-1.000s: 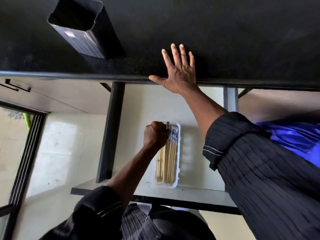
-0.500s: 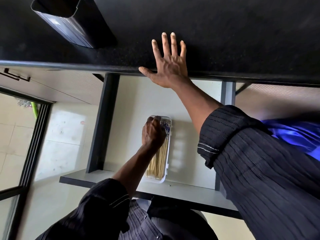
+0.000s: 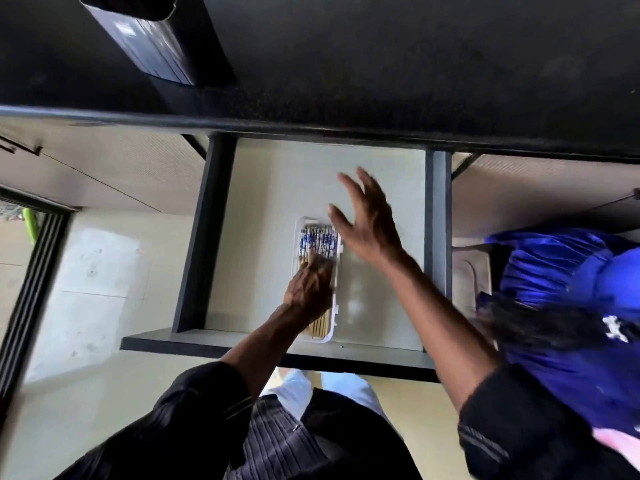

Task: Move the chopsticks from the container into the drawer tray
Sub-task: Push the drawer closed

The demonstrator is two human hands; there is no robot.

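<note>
While the drawer stands pulled out under the worktop, these lines hold:

Step in hand: settling the chopsticks [image 3: 317, 244] in the tray [image 3: 336, 308]; by my reading the transfer is at or near its end, since the container [image 3: 152, 43] shows no sticks from this angle, though its inside is dark.

Left hand [image 3: 309, 289]: lies on top of the bundle at the tray's middle, fingers curled down over the sticks. Its grip is hidden by the back of the hand, so I cannot tell whether it pinches any stick or only presses them flat.

Right hand [image 3: 369, 223]: hovers over the drawer [image 3: 221, 237] floor at 3 o'clock of the tray's far end, fingers spread wide, holding nothing; blurred.

Where the chopsticks are: lying lengthwise in the white tray, blue-patterned ends toward 12 o'clock, plain wooden tips toward 6 o'clock, inside the open drawer.

Where the container is: on the black worktop [image 3: 415, 64] at 11 o'clock of the drawer, well apart from the tray.

Next move calls for: lifting the left hand straight off without dragging sticks over the rim, then, likely, a push on the drawer front.

Counts: one tray, one container, one drawer, two hands. Chopsticks: a tight bundle, roughly eight patterned ends showing; exact number cannot be told.
</note>
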